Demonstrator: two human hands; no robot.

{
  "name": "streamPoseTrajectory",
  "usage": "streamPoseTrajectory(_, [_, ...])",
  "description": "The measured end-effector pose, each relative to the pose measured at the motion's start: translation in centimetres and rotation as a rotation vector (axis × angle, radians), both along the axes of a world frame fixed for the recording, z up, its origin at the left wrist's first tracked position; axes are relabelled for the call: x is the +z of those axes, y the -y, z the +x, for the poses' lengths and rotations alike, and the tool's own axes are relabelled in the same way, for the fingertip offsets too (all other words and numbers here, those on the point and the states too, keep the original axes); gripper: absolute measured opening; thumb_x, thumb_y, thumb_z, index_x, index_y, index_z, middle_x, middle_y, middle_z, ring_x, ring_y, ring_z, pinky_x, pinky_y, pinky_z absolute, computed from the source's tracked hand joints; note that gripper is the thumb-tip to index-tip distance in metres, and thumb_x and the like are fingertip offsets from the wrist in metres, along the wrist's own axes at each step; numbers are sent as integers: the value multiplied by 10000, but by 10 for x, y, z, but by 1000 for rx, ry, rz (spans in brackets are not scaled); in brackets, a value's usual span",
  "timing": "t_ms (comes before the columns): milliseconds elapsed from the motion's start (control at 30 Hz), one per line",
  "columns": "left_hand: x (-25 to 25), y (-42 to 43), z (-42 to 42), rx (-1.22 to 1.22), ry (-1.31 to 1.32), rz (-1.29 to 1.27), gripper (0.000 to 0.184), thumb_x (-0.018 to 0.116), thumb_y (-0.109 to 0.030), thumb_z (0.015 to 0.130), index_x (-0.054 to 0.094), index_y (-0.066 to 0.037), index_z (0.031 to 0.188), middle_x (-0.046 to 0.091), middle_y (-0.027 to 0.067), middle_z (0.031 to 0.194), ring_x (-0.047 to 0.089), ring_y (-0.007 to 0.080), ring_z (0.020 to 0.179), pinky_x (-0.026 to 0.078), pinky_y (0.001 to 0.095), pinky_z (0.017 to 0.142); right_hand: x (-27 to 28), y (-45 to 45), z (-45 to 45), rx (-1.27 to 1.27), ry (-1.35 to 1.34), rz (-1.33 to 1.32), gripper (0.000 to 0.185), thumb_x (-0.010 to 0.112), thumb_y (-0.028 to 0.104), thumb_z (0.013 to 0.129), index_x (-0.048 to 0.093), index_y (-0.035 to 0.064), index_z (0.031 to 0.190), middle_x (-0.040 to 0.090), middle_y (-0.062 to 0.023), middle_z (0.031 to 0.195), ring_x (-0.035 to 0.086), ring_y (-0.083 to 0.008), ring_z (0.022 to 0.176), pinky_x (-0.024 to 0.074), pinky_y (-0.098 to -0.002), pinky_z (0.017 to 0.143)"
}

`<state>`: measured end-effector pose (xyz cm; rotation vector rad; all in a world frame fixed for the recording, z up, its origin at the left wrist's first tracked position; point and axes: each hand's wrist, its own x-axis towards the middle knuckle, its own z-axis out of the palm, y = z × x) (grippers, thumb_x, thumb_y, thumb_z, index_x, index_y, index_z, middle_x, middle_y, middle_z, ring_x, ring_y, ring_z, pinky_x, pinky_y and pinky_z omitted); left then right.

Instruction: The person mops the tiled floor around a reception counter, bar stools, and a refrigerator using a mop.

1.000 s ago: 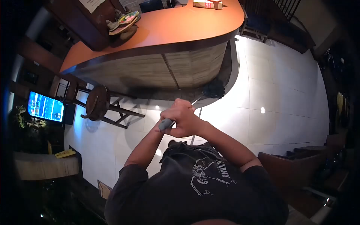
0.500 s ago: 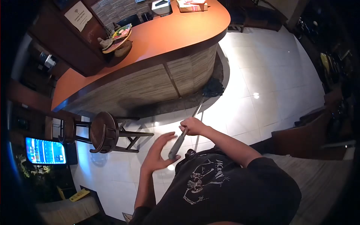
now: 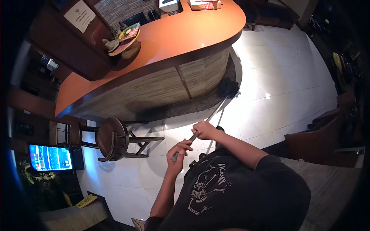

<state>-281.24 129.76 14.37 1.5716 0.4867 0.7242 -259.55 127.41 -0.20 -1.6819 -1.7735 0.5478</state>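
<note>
A mop handle (image 3: 214,111) runs slantwise from my hands out to a dark mop head (image 3: 228,88), which lies on the floor against the base of the curved counter. My right hand (image 3: 206,130) is wrapped round the shaft below the grey grip. Closer to my body, my left hand (image 3: 179,152) has its fingers curled round the grip, and the butt end shows beside its palm.
A counter (image 3: 165,42) with an orange top curves ahead, bearing a colourful plate (image 3: 127,38) and a box (image 3: 204,4). Wooden stools (image 3: 111,138) stand at the left, near a lit screen (image 3: 50,157). White floor tiles (image 3: 285,77) stretch to the right, with a brown chair (image 3: 312,142) nearer.
My left hand was spread beside the grip and has closed on it. The mop head has shifted slightly right along the counter base. The view has moved a little.
</note>
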Motion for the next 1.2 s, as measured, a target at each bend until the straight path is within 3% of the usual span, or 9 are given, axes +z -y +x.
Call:
streamPoseTrajectory(167, [-1, -11, 60, -52, 25, 53, 354, 466, -227, 978, 510, -26, 690, 676, 133, 830, 647, 282, 1020, 391, 555, 1103, -7, -4, 56, 27, 46, 182, 209, 581, 206, 901, 571, 95, 724, 594, -117, 670, 610, -348, 689, 452, -444, 699])
streamPoseTrajectory(333, [-54, -31, 133, -173, -121, 138, 266, 486, -149, 957, 690, 20, 934, 691, 163, 1141, 630, 278, 1114, 460, 364, 963, -41, -11, 146, -64, 214, 194, 179, 609, 207, 915, 576, 88, 785, 615, -103, 711, 632, -335, 764, 453, -464, 706])
streamPoseTrajectory(400, [-80, -32, 176, -302, -113, 187, 128, 580, -22, 909, 666, 29, 989, 678, 182, 1147, 619, 301, 1171, 447, 379, 1004, -65, -3, 192, -113, 214, 173, 219, 610, 218, 914, 600, 73, 750, 645, -123, 770, 641, -356, 823, 475, -500, 737])
streamPoseTrajectory(467, [-85, -24, 220, -320, -118, 230, 83, 648, -58, 900, 626, 22, 895, 705, 149, 1015, 644, 285, 1148, 447, 408, 1022, -87, -1, 234, -223, 285, -117, 275, 662, 287, 881, 669, 48, 743, 675, -161, 835, 636, -370, 826, 496, -475, 800])
streamPoseTrajectory(633, [-54, -27, 275, -371, -53, 430, 115, 669, -43, 863, 608, 13, 783, 680, 138, 837, 685, 310, 1031, 464, 441, 1013, -40, 17, 262, -280, -57, 135, 368, 785, 336, 736, 575, 44, 662, 581, -141, 720, 619, -371, 788, 467, -460, 843])
streamPoseTrajectory(733, [-24, -35, 278, -516, 9, 443, 98, 672, -24, 825, 625, 12, 746, 678, 118, 795, 699, 292, 939, 477, 450, 997, -5, 22, 255, -217, -87, 124, 329, 767, 253, 668, 536, 28, 605, 561, -167, 665, 607, -387, 761, 461, -485, 694])
streamPoseTrajectory(933, [13, -9, 314, -563, -96, 530, 114, 660, -13, 810, 596, -8, 716, 703, 104, 824, 687, 270, 833, 521, 389, 883, 8, 37, 265, -217, -101, 234, 469, 622, 318, 933, 546, 12, 585, 568, -196, 619, 586, -414, 666, 466, -499, 653])
streamPoseTrajectory(1067, [-31, -9, 371, -644, -12, 634, 177, 710, -65, 774, 563, -36, 680, 621, 113, 734, 603, 301, 700, 479, 397, 675, -28, 43, 314, -358, -41, 255, 427, 589, 293, 929, 564, 5, 616, 591, -180, 672, 596, -392, 731, 465, -494, 735])
streamPoseTrajectory(1200, [-55, -3, 428, -728, -2, 625, 186, 694, -50, 765, 535, -22, 673, 549, 121, 666, 555, 307, 659, 451, 397, 636, -45, 53, 365, -479, -73, 175, 347, 634, 183, 874, 531, -24, 615, 542, -185, 654, 564, -377, 685, 455, -487, 651])
